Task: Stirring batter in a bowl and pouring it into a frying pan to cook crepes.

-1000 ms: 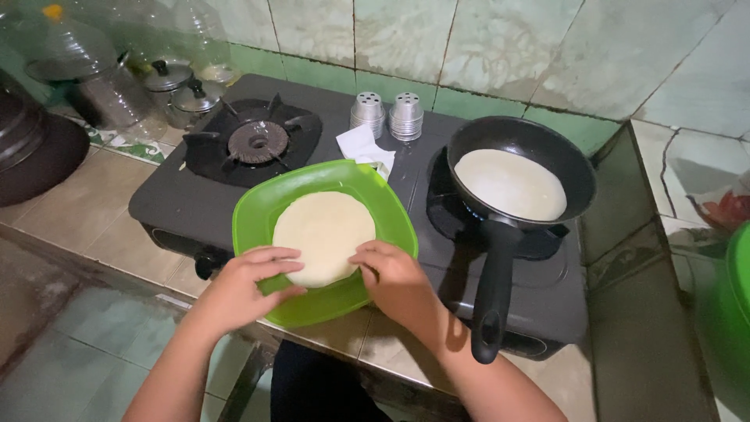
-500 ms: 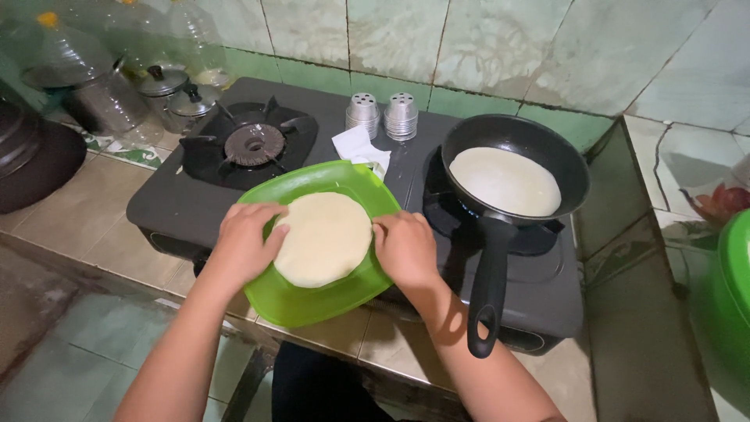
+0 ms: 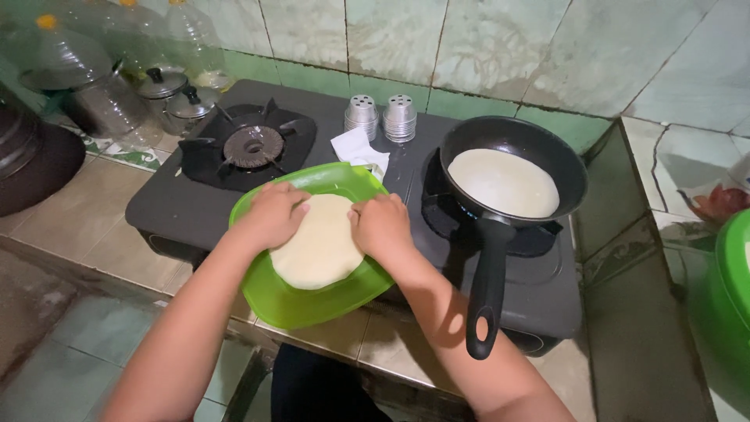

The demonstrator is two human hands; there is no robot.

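A pale round flatbread [image 3: 316, 248] lies on a bright green plate [image 3: 305, 301] set on the front of a black two-burner stove [image 3: 168, 205]. My left hand [image 3: 273, 214] presses on the flatbread's far left edge, fingers curled over it. On the far right edge rests my right hand [image 3: 380, 227], fingers bent down onto the dough. A second flatbread [image 3: 504, 182] sits in a black frying pan [image 3: 555, 152] on the right burner, its handle [image 3: 486, 289] pointing toward me.
The left burner [image 3: 251, 144] is bare. Two metal shakers [image 3: 381, 116] and a white cloth [image 3: 355, 148] stand behind the plate. Lidded metal pots [image 3: 176, 95] and plastic bottles [image 3: 191, 39] crowd the back left. A green container [image 3: 730, 289] is at the right edge.
Both hands have slid from the near edge of the flatbread up along its sides to the far edge. The plate and pan stay put.
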